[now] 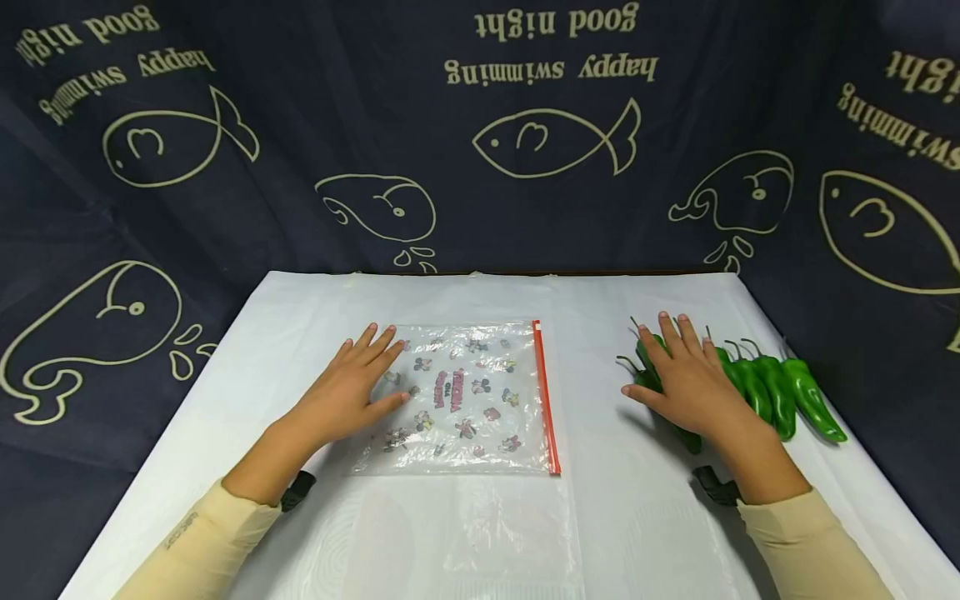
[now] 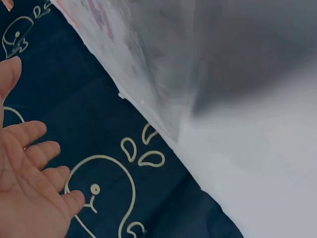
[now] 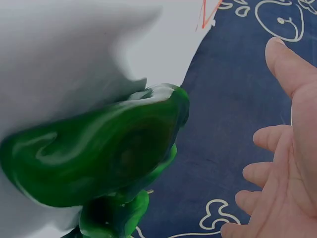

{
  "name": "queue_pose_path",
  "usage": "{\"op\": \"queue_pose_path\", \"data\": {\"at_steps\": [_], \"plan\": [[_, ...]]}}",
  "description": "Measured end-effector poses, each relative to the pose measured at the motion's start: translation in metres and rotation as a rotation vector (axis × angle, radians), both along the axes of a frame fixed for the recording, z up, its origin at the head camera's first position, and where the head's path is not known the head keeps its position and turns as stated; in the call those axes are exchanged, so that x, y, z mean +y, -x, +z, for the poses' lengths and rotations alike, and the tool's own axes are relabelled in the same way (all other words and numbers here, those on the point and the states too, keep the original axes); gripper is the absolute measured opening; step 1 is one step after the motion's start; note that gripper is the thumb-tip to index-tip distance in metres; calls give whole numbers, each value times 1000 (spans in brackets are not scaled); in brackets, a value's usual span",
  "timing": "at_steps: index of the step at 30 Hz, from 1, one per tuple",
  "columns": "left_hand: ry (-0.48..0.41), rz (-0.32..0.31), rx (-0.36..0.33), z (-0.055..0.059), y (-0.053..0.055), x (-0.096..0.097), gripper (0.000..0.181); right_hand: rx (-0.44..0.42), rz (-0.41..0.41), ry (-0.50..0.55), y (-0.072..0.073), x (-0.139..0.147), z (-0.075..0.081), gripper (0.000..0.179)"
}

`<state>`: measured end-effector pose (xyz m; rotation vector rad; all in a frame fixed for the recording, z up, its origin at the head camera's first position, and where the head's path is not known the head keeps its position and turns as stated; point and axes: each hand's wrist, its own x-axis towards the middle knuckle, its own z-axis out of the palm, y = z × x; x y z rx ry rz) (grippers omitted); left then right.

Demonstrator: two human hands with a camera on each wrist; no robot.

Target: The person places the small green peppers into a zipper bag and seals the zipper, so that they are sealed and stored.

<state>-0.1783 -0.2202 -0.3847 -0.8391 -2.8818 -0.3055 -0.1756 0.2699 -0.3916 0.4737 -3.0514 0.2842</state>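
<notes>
A clear plastic zipper bag [image 1: 491, 417] with small cartoon prints lies flat on the white table, its red slider edge on the right. My left hand [image 1: 348, 387], fingers spread, is over the bag's left edge. In the left wrist view the left hand [image 2: 34, 183] holds nothing and the bag [image 2: 148, 59] shows at the top. My right hand [image 1: 686, 379] is spread out above several green peppers [image 1: 810, 400], hiding part of them. In the right wrist view one large green pepper [image 3: 94, 148] fills the left side, apart from the empty right hand [image 3: 282, 173].
The white-covered table [image 1: 630, 517] has its far edge against a dark blue cloth [image 1: 420, 100] printed with fish and whales. Clear plastic film [image 1: 513, 533] lies on the table in front of the bag. The peppers are near the table's right edge.
</notes>
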Motion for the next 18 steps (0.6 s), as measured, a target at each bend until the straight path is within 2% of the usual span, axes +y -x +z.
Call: {"op": "queue_pose_path", "data": {"at_steps": [6, 13, 18], "plan": [[-25, -63, -21, 5, 5, 15, 73, -2, 25, 36, -2, 2, -2, 96], [-46, -135, -152, 10, 8, 37, 70, -12, 69, 110, -3, 2, -4, 94], [-66, -165, -202, 11, 10, 56, 70, -62, 103, 211, -3, -2, -4, 90]]}}
